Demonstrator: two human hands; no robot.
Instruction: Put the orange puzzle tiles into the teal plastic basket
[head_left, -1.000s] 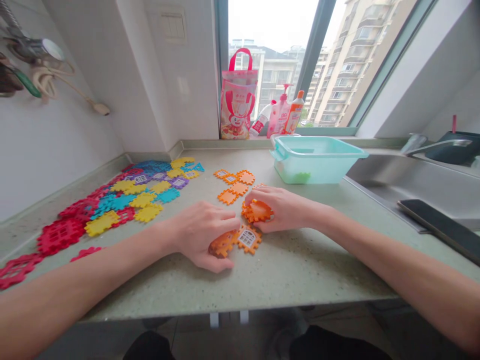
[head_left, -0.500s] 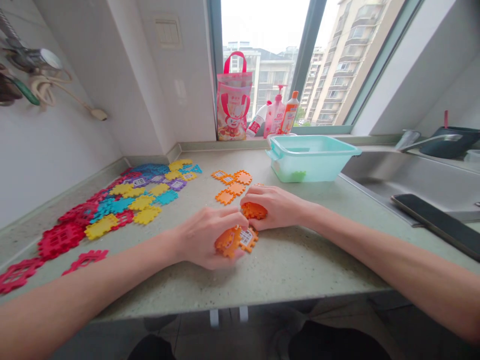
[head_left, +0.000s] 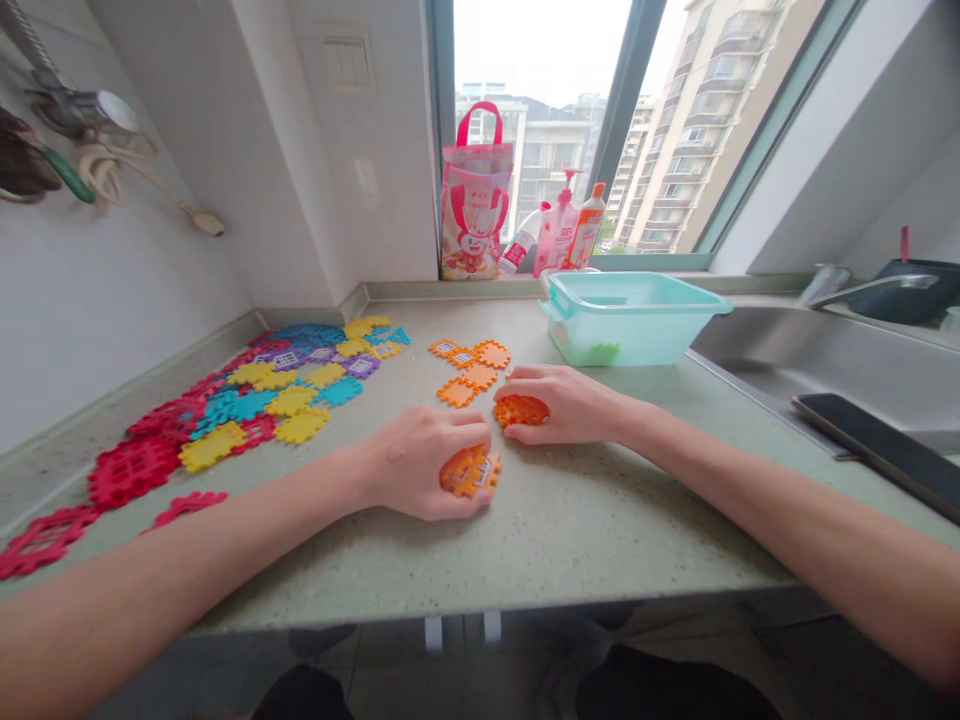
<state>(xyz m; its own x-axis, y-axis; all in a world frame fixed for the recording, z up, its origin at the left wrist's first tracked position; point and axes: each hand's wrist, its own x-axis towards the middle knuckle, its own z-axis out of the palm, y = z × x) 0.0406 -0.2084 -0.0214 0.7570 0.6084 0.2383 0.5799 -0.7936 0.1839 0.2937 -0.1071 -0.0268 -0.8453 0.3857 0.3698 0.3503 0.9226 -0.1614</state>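
My left hand [head_left: 431, 465] is closed round some flat orange interlocking tiles [head_left: 470, 471] with notched edges, low over the countertop. One of them bears a white window pattern. My right hand [head_left: 564, 405], just beyond and to the right, grips a stack of orange tiles [head_left: 523, 410] between thumb and fingers. Several more orange tiles [head_left: 480, 376] lie flat on the counter behind the hands. To the left spreads a pile of tiles in other colours: red pieces [head_left: 135, 470], yellow pieces [head_left: 300, 427], blue pieces [head_left: 304, 337] and purple pieces [head_left: 360, 367].
A turquoise plastic tub [head_left: 637, 340] with a green piece inside stands at the back right. Beside it is a steel sink [head_left: 825, 345], a black phone-like slab [head_left: 877, 440] on its edge. A pink bag [head_left: 476, 225] and bottles [head_left: 556, 235] line the windowsill.
My hands have drawn slightly apart. The window-patterned tile that lay between them now sits within my left hand's grip. The view has shifted a little.
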